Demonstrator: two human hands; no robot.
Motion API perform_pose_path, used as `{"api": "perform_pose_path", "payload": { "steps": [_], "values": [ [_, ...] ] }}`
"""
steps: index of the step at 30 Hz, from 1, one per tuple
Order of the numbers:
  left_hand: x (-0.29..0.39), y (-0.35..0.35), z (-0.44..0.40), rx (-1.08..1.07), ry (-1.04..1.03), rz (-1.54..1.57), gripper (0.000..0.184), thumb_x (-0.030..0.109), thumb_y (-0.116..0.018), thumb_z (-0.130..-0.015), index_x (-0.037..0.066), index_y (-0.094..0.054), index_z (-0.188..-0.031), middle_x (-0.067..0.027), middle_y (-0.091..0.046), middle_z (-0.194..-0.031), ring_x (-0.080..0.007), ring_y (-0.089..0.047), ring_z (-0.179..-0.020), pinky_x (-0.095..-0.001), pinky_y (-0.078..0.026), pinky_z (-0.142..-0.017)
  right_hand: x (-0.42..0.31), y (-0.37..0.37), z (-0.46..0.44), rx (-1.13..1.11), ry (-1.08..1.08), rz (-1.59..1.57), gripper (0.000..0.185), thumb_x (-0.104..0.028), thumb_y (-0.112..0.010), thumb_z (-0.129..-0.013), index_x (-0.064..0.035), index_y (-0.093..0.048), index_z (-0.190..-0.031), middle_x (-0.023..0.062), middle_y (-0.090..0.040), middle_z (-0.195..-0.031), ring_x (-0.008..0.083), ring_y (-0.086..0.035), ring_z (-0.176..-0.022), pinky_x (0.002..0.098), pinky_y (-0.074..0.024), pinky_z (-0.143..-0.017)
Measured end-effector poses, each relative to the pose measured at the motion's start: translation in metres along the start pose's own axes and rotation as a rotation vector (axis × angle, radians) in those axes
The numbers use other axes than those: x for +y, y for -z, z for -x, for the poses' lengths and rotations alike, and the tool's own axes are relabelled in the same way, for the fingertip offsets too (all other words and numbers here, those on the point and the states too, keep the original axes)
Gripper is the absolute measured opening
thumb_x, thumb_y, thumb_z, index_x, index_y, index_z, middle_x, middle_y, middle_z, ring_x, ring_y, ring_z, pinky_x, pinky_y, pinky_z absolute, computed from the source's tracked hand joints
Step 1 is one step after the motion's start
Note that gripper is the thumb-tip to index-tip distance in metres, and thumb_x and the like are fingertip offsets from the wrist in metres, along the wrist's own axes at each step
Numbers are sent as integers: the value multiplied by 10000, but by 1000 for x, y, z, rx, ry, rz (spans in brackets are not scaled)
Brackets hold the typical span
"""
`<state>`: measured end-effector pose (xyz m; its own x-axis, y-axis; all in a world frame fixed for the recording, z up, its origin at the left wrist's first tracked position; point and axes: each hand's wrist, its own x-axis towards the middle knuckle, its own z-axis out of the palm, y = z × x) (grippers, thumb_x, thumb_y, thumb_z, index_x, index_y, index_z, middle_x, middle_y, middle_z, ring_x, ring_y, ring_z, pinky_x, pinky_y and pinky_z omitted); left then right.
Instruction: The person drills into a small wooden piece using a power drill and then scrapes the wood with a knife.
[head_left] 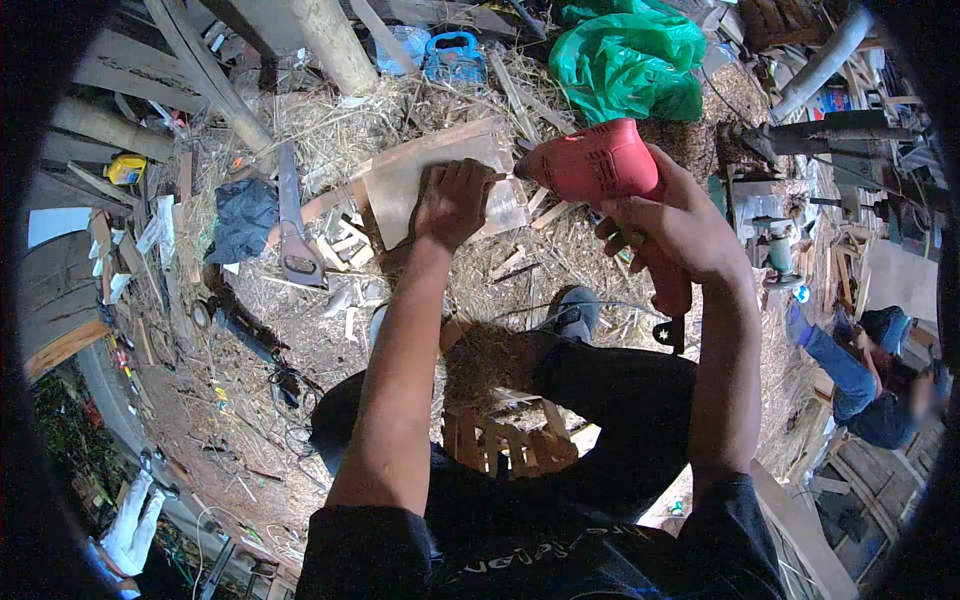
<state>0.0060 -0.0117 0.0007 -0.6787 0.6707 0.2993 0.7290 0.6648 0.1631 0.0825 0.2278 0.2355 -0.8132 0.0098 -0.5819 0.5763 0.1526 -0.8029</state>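
My right hand (690,220) is wrapped around the handle of a red power drill (605,163), its nose pointing left over a wooden panel. My left hand (455,200) rests over that flat panel (400,195), fingers curled and the fingertips pinched close to the drill's tip. Whatever sits between those fingertips is too small to name. A wooden strip (430,142) runs along the panel's far edge. To the left of the panel lies a handsaw (290,215), with several small wood offcuts (345,245) between them.
A green plastic bag (630,65) and a blue plastic basket (455,58) lie at the back. A black plastic bag (243,215) is beside the saw. An angle grinder (780,250) stands at right, near another seated person (865,375). Shavings cover the ground.
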Motion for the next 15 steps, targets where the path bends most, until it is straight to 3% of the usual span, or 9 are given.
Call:
{"api": "perform_pose_path", "payload": {
  "steps": [15],
  "values": [
    [-1, -3, 0, 101, -4, 158, 153, 207, -603, -915, 80, -583, -998, -100, -596, -968, -287, -583, -924, -436, -432, -819, -3, -3, 1, 28, -9, 7, 565, -50, -679, -837, -34, -463, -1360, 90, -658, -1061, 183, -673, -781, 323, -560, -616]
  ]
}}
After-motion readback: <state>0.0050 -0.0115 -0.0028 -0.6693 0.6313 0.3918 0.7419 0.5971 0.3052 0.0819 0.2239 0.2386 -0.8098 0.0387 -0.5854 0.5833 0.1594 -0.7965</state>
